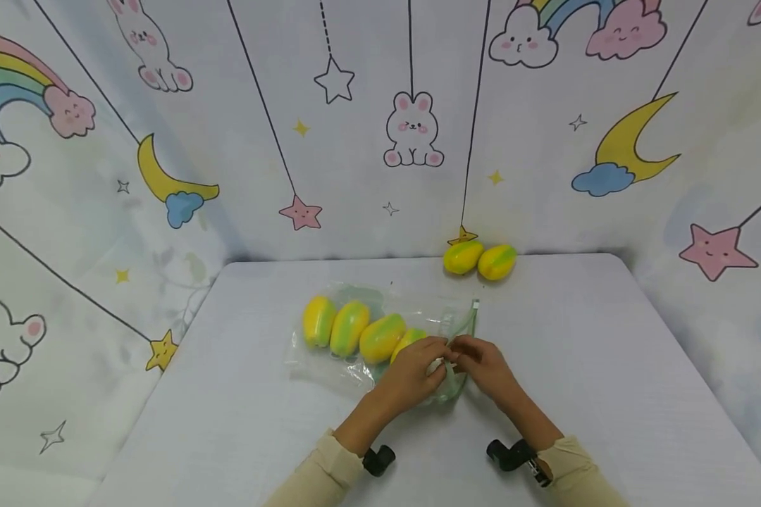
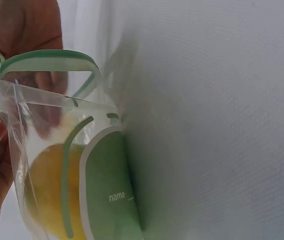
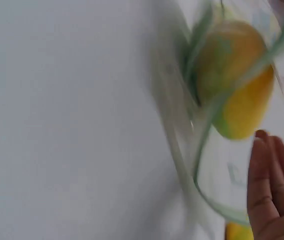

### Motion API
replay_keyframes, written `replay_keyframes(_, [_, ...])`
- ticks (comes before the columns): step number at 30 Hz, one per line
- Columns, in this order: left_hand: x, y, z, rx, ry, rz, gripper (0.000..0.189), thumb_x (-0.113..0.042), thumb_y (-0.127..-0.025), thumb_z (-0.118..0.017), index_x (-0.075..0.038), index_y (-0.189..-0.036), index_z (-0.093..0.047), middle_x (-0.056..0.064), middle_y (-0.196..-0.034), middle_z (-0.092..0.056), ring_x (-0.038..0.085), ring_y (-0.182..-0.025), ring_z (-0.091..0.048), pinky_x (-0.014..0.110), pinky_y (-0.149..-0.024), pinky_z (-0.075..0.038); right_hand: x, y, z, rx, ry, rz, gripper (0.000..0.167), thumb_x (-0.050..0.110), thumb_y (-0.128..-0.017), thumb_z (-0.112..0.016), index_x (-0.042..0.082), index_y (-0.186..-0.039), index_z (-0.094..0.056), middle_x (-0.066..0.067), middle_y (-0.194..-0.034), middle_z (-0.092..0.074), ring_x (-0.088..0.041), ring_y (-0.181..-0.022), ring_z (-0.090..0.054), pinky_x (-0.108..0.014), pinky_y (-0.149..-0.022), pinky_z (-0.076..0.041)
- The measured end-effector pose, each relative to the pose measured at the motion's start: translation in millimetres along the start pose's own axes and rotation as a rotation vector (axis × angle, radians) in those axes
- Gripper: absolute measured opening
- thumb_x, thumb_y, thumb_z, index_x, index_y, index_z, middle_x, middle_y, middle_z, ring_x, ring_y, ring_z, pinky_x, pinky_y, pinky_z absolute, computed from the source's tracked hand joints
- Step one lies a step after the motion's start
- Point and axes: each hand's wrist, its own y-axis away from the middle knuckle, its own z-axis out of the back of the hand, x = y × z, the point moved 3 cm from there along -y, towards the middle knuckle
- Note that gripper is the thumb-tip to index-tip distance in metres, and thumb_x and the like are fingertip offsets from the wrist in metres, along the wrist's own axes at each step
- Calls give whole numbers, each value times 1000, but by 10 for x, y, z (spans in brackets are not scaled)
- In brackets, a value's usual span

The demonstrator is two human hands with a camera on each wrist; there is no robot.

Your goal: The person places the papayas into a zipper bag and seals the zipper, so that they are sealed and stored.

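Four yellow fruits (image 1: pixel 349 329) lie in a row inside a clear bag (image 1: pixel 311 373) at the middle of the head view, their weight probably keeping the bag flat on the table (image 1: pixel 241 422). Two loose fruits (image 1: pixel 463 258) sit together at the top, right of centre, apart from the bag. The left hand (image 1: pixel 412 373) appears to pinch the film near the bag's green-edged mouth (image 1: pixel 472 320), likely to steady it; the right hand (image 1: pixel 488 366) meets it there from the right. In the left wrist view, the film rises towards the left edge, presumably lifted to part the layers, above a green panel (image 2: pixel 107 190) marked "name". In the blurred right wrist view, the right hand's fingers point up at lower right, looking straight; whether its thumb clamps anything, I cannot tell.
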Motion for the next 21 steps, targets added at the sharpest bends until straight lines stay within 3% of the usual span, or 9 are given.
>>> replay_keyframes(5, [22, 1, 2, -39, 26, -17, 13, -3, -88, -66, -11, -98, -68, 5, -117, -69, 17, -114, -64, 26, -98, -51, 40, -85, 370, -251, -10, -21, 26, 15, -100, -55, -7, -113, -61, -28, -104, -67, -12, -78, -70, -29, -69, -59])
replay_keyframes(11, [97, 49, -21, -38, 23, -23, 11, -5, -89, -65, -12, -98, -66, 4, -120, -68, 17, -113, -65, 23, -95, -52, 102, -294, 736, -531, 298, -157, 28, 28, -100, -55, 5, -110, -66, -17, -103, -70, -11, -75, -67, -23, -63, -53])
replay_keyframes(13, [122, 71, -30, -30, 15, -25, 11, -5, -90, -65, -13, -98, -65, 4, -121, -68, 16, -113, -64, 22, -95, -52, 132, -382, 815, -556, 378, -184, 29, 27, -100, -54, 5, -115, -64, -17, -106, -69, -18, -81, -69, -20, -63, -51])
replay_keyframes(16, [148, 85, -28, -37, 23, -25, 13, -4, -89, -65, -13, -98, -64, 4, -119, -68, 17, -113, -64, 22, -95, -52, 180, -554, 943, -523, 459, -212, 36, 25, -100, -51, 5, -129, -57, -21, -116, -65, -30, -91, -70, -23, -66, -53])
replay_keyframes(18, [147, 80, -26, -40, 17, -41, 13, -4, -89, -66, -13, -98, -65, 5, -118, -68, 16, -113, -64, 22, -96, -51, 210, -679, 1054, -513, 480, -231, 41, 25, -101, -49, 5, -137, -51, -26, -123, -61, -37, -100, -66, -32, -71, -55])
replay_keyframes(21, [133, 64, -45, -16, -2, -63, 12, -5, -89, -66, -13, -99, -65, 4, -117, -69, 15, -115, -63, 20, -100, -48, 240, -838, 1251, -564, 524, -276, 50, 26, -100, -46, 6, -146, -40, -31, -130, -55, -45, -113, -56, -51, -84, -52])
